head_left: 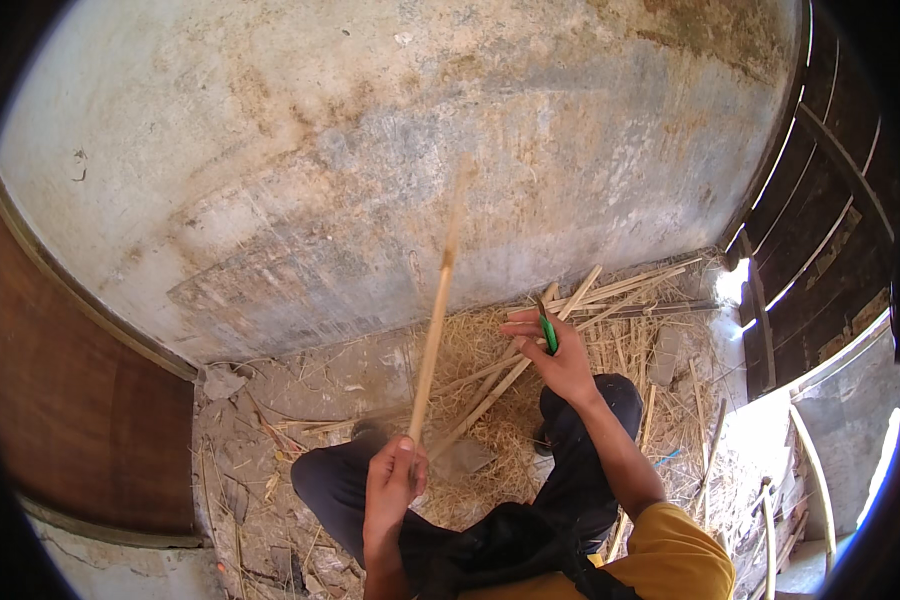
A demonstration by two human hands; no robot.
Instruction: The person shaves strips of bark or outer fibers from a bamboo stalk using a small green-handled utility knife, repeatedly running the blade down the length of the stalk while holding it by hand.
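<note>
My left hand is closed round the lower part of a long bamboo strip. The strip stands up at a slight tilt, and its far end is blurred against the wall. A green-handled knife is in my right hand, held against the palm by the thumb, with a thin dark blade pointing away from me. The fingers of that hand stretch out to the left, above the cut strips on the floor. A clear gap separates the knife from the upright strip.
Long split strips lie in a loose pile by the stained wall. Curled shavings cover the floor between my knees. A brown wooden panel stands at the left, dark planks at the right. Poles lean at lower right.
</note>
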